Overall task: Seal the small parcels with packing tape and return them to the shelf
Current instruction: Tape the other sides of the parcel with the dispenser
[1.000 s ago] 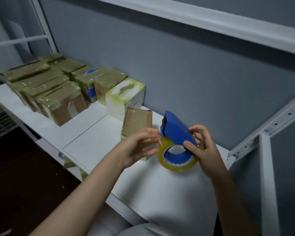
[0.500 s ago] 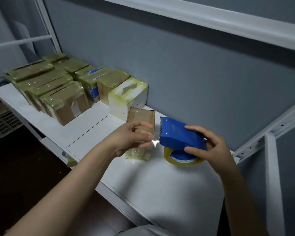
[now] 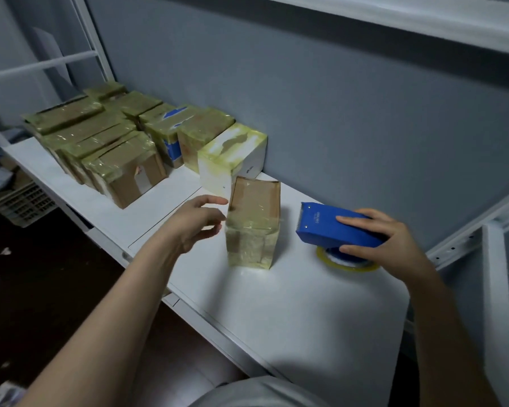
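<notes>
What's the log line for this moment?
left hand: open beside parcel | right hand: grips tape dispenser on shelf

Blue tape dispenser (image 3: 335,227) over a yellowish tape roll (image 3: 347,264); brown cardboard parcel (image 3: 252,224) under yellow-green glossy tape; white shelf (image 3: 291,304); grey wall (image 3: 335,113).

place: storeroom / packing area | evidence: white metal shelving (image 3: 321,312), rows of taped parcels (image 3: 106,148), grey wall (image 3: 335,113)
</notes>
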